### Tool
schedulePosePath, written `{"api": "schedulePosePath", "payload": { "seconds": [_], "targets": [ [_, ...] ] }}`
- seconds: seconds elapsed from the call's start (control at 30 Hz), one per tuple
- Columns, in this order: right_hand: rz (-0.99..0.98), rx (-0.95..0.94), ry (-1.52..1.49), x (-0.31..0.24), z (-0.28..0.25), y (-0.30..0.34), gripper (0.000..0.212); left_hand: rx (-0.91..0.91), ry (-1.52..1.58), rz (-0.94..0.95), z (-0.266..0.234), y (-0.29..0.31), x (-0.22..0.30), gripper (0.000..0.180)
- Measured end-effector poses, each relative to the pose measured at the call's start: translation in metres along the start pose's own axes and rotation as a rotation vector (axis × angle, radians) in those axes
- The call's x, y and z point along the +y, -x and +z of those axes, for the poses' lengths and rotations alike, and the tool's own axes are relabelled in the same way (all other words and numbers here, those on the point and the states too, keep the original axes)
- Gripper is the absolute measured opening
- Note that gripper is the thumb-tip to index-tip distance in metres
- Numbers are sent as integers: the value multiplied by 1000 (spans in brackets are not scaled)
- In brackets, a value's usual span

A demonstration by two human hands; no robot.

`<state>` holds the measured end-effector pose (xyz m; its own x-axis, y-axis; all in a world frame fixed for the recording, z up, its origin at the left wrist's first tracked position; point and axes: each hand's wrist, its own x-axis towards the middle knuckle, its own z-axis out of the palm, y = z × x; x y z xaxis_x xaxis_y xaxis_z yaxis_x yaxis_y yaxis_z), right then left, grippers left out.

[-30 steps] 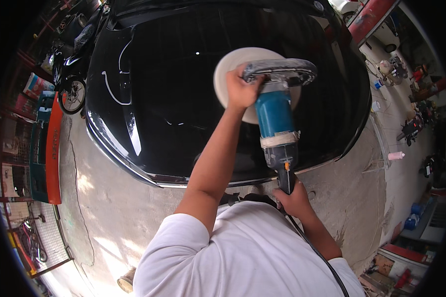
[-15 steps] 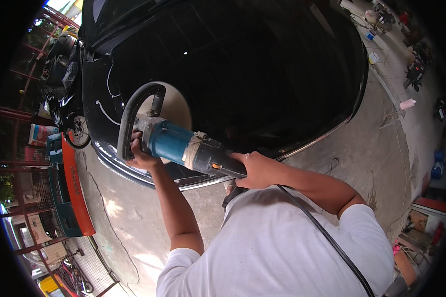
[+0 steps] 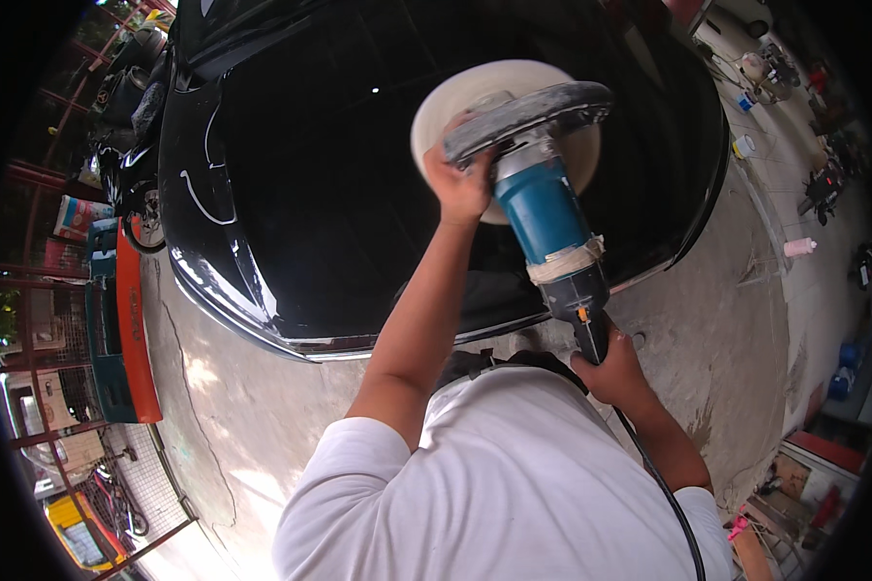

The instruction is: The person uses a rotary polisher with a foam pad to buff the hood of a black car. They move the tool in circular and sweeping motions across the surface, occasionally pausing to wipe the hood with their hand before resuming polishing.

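The left hand point(image 3: 463, 189) and right hand point(image 3: 618, 370) grip the polisher point(image 3: 543, 208); its pad point(image 3: 446, 107) is over the hood point(image 3: 320, 194), nearer the right edge; white streaks point(image 3: 201, 207) lie near the left edge, so work seems partly done.

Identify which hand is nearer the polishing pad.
The left hand, on the polisher's looped front handle; the right hand holds the rear handle, farther away.

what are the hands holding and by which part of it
A blue-and-black polisher: the left hand grips the left end of its curved front handle, the right hand its black rear grip.
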<state>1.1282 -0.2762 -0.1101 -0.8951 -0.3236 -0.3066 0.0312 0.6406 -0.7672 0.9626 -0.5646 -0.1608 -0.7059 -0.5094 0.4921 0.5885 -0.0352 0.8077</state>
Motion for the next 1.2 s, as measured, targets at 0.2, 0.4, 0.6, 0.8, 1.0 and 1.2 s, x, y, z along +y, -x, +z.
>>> {"api": "schedulePosePath", "payload": {
  "seconds": [0.2,0.4,0.6,0.8,1.0,1.2],
  "targets": [
    [265,114,-257,19,6,13,31,-272,-5,-137,96,-14,-5,23],
    [222,57,-425,2,26,16,23,-241,-24,-102,68,-22,18,20],
    [-54,-109,-16,-43,64,-20,57,36,-176,24,-87,-37,31,24],
    [-241,-421,289,-107,51,-70,70,402,-354,236,-211,8,87,30],
    [-223,-549,476,-112,58,-63,73,508,-628,467,-240,77,136,45],
    [-109,-234,192,-104,138,-32,55,188,-349,393,-251,-30,102,28]
  ]
}}
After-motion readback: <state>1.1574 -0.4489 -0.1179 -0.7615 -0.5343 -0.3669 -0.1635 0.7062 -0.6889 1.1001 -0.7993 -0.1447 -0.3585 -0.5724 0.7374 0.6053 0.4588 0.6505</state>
